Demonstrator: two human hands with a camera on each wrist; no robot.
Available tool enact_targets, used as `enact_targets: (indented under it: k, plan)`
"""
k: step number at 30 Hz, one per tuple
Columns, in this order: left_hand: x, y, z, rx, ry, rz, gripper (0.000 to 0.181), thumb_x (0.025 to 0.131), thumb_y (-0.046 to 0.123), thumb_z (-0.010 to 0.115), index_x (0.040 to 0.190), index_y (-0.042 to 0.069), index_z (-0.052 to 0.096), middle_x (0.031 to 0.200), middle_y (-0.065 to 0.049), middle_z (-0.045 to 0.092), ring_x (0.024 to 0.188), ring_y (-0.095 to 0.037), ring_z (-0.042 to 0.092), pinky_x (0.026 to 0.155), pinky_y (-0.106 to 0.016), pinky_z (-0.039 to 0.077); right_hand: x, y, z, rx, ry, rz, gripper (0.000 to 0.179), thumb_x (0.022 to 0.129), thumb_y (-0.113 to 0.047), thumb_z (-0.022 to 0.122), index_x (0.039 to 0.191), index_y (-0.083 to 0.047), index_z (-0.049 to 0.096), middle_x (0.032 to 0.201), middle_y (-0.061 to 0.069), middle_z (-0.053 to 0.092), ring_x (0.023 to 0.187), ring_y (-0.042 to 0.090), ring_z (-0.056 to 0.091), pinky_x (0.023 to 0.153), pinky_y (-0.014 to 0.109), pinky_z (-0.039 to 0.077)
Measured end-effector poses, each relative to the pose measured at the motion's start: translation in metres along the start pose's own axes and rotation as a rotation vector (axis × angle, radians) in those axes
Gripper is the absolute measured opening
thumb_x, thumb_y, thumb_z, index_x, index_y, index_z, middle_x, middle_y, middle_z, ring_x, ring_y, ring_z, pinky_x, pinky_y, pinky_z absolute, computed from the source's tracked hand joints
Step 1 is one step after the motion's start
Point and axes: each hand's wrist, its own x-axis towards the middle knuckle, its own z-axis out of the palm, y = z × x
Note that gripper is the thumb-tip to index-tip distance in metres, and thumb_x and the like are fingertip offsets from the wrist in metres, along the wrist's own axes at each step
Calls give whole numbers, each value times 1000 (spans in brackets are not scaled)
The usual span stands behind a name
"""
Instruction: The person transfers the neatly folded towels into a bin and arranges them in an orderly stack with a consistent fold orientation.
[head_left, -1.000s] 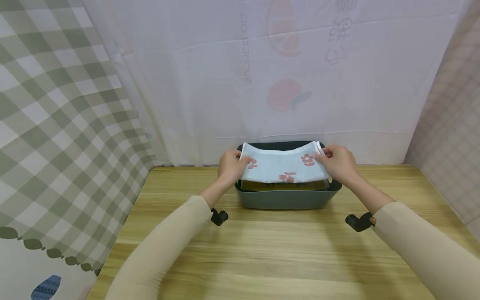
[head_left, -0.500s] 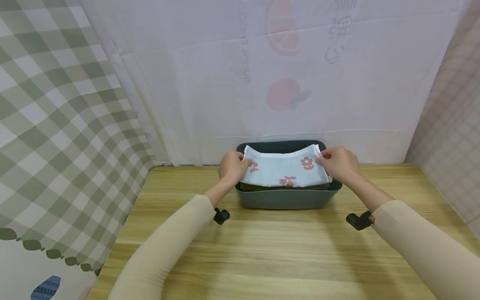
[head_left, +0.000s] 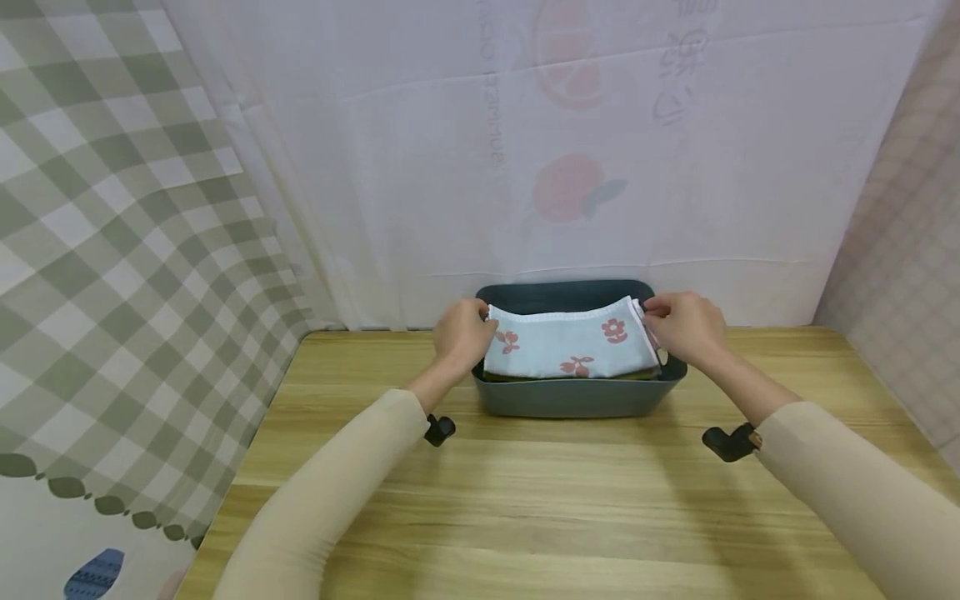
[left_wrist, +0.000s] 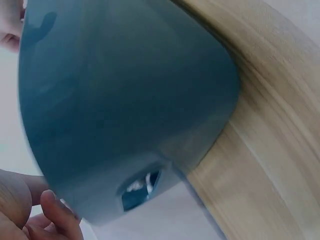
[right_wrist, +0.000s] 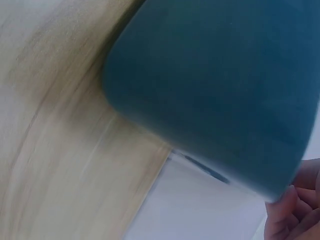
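A folded pale blue cloth (head_left: 558, 342) with red flower prints and white edging lies inside the blue-grey plastic basket (head_left: 573, 400), over an olive-coloured thing that barely shows at the front. At the cloth's left end, my left hand (head_left: 460, 333) pinches the edge near its top corner. My right hand (head_left: 686, 325) is at the right end, thumb and index fingertips close together beside the cloth's edge; whether they still grip it is unclear. Both wrist views show the outside of the basket, with the left hand (left_wrist: 42, 215) and right hand (right_wrist: 295, 212) at its rim.
The basket stands at the back of the wooden table (head_left: 525, 500), against a white printed curtain (head_left: 420, 183). A green checked cloth (head_left: 135, 217) hangs on the left, a pale grid cloth (head_left: 900, 275) on the right. A handle hole (left_wrist: 141, 190) pierces the basket's end.
The cloth has sunk lower into the basket, covering more of the olive thing. My right hand has shifted slightly right, its thumb sliding off the cloth's front. The left hand has barely moved.
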Motion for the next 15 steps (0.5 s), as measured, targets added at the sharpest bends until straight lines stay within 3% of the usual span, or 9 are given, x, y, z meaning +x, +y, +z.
enact_targets:
  k: [5, 8, 15]
  plan:
    - [-1, -10, -14, -41, 48, -10, 21, 100, 17, 72, 115, 4, 77, 89, -8, 76, 61, -17, 61, 48, -27, 39, -2, 5, -9, 11, 35, -21, 29, 100, -13, 65, 121, 7, 71, 111, 27, 74, 100, 47, 69, 78, 55, 46]
    - [-1, -17, -19, -74, 73, -5, 21, 99, 18, 70, 114, 6, 78, 94, -6, 75, 70, -18, 66, 54, -30, 46, -4, 11, -16, 27, 63, -19, 31, 102, -16, 63, 121, 6, 71, 112, 27, 73, 99, 47, 69, 80, 56, 46]
    - [-8, -33, -24, -158, 145, 112, 26, 98, 15, 62, 117, 5, 77, 98, -7, 72, 65, -21, 59, 58, -35, 45, -19, 21, -29, 52, 81, -18, 41, 107, -27, 56, 131, 5, 66, 124, 30, 69, 108, 48, 65, 84, 58, 47]
